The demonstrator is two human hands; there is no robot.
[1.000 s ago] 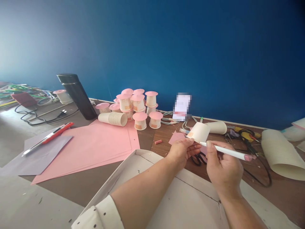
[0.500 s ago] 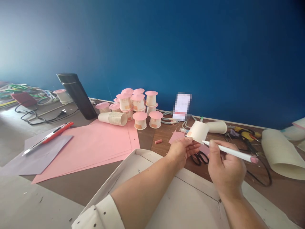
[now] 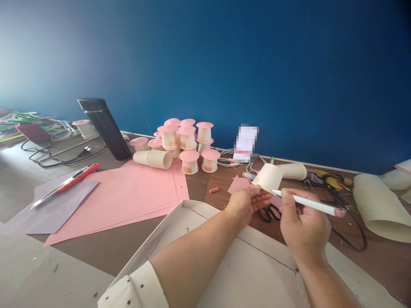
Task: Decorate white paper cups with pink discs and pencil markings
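Observation:
My left hand [image 3: 245,203] is closed on the rim of a white paper cup [image 3: 269,176], which it holds upside down and a little tilted. A small orange patch shows low on the cup's left side. In my right hand [image 3: 305,229] is a white marker [image 3: 313,203] with a pink end, its tip at the cup's lower right edge. Whether the tip touches the cup I cannot tell. Under the hands lie black-handled scissors [image 3: 270,212], partly hidden, and scraps of pink paper [image 3: 238,184]. A pink marker cap [image 3: 213,190] rests on the table to the left.
Several paper cups with pink disc tops [image 3: 189,160] are stacked at the back. Beside them lie nested cups [image 3: 152,159], pink sheets [image 3: 128,196], an orange cutter [image 3: 66,186] and a black flask [image 3: 104,128]. A white box lid [image 3: 257,265] sits in front; a phone [image 3: 246,143] leans against the wall.
The cup has shifted and turned very slightly to the right in my left hand. My right hand and the marker have barely moved.

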